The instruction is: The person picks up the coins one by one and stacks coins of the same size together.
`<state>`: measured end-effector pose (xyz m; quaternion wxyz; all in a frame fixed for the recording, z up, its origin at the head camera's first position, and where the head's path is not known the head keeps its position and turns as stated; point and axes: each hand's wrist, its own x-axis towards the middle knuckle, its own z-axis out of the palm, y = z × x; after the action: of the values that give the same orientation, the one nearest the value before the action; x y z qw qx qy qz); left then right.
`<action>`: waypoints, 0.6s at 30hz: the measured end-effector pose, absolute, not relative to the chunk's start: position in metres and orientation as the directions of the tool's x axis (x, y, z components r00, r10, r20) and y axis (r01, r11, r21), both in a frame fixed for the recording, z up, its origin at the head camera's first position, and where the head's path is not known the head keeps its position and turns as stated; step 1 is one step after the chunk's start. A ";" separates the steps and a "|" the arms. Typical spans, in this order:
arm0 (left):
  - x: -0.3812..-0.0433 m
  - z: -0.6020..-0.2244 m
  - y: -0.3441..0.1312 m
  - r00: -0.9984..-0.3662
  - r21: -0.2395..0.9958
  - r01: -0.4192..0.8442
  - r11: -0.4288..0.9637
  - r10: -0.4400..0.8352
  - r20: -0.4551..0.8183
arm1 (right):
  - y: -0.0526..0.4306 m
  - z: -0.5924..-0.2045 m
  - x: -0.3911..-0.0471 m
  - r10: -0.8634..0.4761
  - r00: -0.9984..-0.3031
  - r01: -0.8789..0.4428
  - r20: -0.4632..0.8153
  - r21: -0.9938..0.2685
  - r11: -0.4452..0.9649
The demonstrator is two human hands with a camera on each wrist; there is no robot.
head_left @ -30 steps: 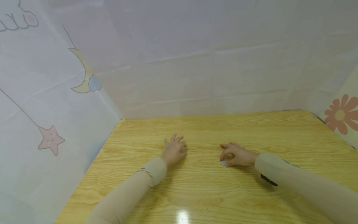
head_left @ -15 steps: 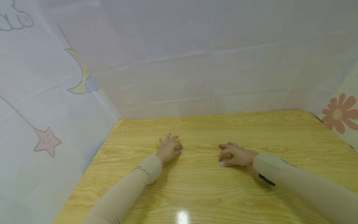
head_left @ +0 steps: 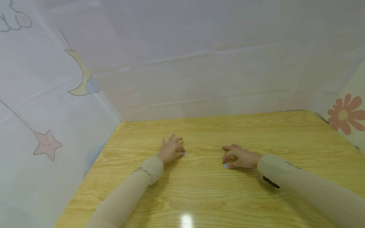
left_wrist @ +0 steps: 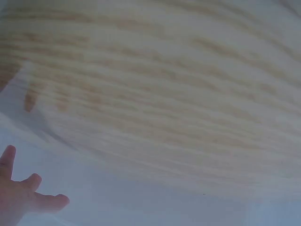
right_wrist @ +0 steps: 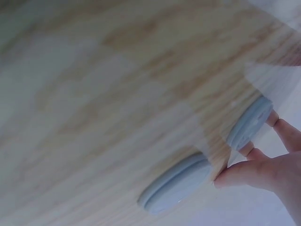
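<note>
My left hand (head_left: 169, 152) is at the middle left of the table, thumb and index finger pinching a small pale-blue disc (head_left: 185, 153); its other fingers are spread. In the left wrist view only part of the left hand (left_wrist: 21, 200) shows at the lower left corner, and its disc is hidden. To the right, my right hand (head_left: 241, 158) pinches a similar disc (head_left: 226, 165) low over the wood. Up close in the right wrist view, this blue-grey disc (right_wrist: 249, 123) has a grooved rim. A second round blue-grey disc (right_wrist: 176, 184) appears close below the fingers.
The light wooden table (head_left: 182, 190) reaches back to a pale wall (head_left: 176, 79). A side wall with a printed moon (head_left: 81, 76) and star (head_left: 48, 144) borders it on the left. A small black piece (head_left: 271, 182) shows under the right sleeve.
My left hand has shifted slightly left with its disc, widening the gap between the hands a little. My right hand keeps its pinch almost still. The view has turned slightly.
</note>
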<state>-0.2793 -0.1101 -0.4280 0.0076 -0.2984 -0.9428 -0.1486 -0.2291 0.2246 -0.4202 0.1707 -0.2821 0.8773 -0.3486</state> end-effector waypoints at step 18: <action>-0.282 -0.424 -0.107 -0.728 0.131 0.685 0.716 0.677 0.109 | 0.225 -0.419 -0.229 -0.617 -0.778 -0.373 -0.116 -0.706 0.602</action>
<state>-0.2821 -0.1066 -0.4244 0.0265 -0.3678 -0.9260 -0.0813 -0.2285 0.2247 -0.4192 0.1771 -0.2822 0.8773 -0.3456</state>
